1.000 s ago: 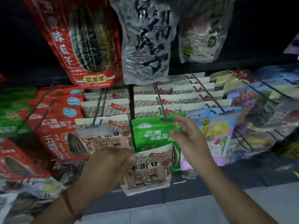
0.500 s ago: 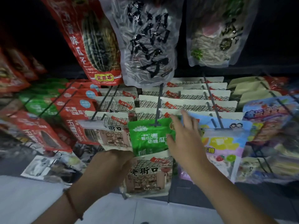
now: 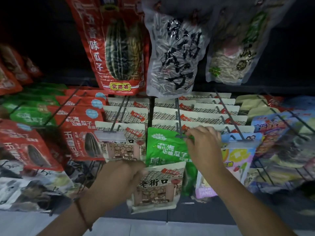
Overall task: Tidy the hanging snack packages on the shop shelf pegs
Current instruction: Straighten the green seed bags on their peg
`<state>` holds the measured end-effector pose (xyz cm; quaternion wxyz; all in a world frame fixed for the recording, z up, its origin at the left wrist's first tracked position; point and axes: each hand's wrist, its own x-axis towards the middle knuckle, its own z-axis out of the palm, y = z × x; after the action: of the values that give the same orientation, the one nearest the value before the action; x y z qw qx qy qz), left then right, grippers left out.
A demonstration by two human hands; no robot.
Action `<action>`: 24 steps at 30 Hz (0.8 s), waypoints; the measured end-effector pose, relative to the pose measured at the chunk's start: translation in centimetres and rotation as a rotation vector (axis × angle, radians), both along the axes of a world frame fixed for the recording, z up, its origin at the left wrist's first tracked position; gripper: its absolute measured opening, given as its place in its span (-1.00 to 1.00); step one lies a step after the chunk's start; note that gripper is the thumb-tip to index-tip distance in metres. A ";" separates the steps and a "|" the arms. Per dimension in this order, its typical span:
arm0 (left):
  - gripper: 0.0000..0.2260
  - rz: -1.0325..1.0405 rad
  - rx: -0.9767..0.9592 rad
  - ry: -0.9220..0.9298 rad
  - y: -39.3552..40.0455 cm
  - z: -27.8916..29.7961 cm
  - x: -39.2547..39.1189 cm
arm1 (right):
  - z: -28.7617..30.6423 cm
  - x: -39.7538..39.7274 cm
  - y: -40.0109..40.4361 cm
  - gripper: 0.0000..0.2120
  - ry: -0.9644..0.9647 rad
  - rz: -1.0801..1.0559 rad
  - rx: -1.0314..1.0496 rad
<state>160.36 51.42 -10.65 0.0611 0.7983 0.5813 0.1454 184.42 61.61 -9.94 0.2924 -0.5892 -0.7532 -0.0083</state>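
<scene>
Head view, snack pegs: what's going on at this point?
A person is sorting hanging snack bags on shop pegs. The right hand pinches the top corner of a green bag at the tip of the middle peg; whether the bag is going on or coming off isn't clear. The left hand holds a beige bag by its upper left corner, off the pegs, below the green one.

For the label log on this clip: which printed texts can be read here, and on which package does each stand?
"老街口": cream packet that the left hand holds.
"味瓜子": big red seed bag hanging at top.
"瓜子", after less clear characters: green packet whose top the right hand pinches at the peg.
"瓜子": red packets at left.
Black brush characters on the clear seed bag, all small print and the packets far left and right: too blurred to read.
</scene>
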 end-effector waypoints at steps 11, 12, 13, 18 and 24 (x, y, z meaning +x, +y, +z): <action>-0.71 -0.143 0.072 -0.053 1.5 -0.3 -4.0 | -1.3 -1.4 -3.6 -0.93 0.020 0.146 0.026; -0.71 -0.143 0.071 -0.061 1.6 -0.3 -4.2 | -1.6 -1.6 -4.1 -0.90 0.039 0.146 0.019; -0.71 -0.140 0.074 -0.068 1.6 -0.2 -4.5 | -1.9 -1.8 -4.5 -0.86 0.057 0.136 0.016; -0.65 -0.128 0.101 -0.133 1.8 -0.3 -6.0 | -1.1 -2.2 -6.3 -0.87 0.126 0.116 0.000; -0.69 -0.156 0.141 -0.195 2.2 -0.3 -6.5 | 1.6 -1.0 -8.4 -0.89 0.187 0.125 -0.028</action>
<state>153.90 53.63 -10.91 0.0721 0.8253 0.4973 0.2577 183.37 53.17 -8.35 0.3532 -0.5434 -0.7578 0.0756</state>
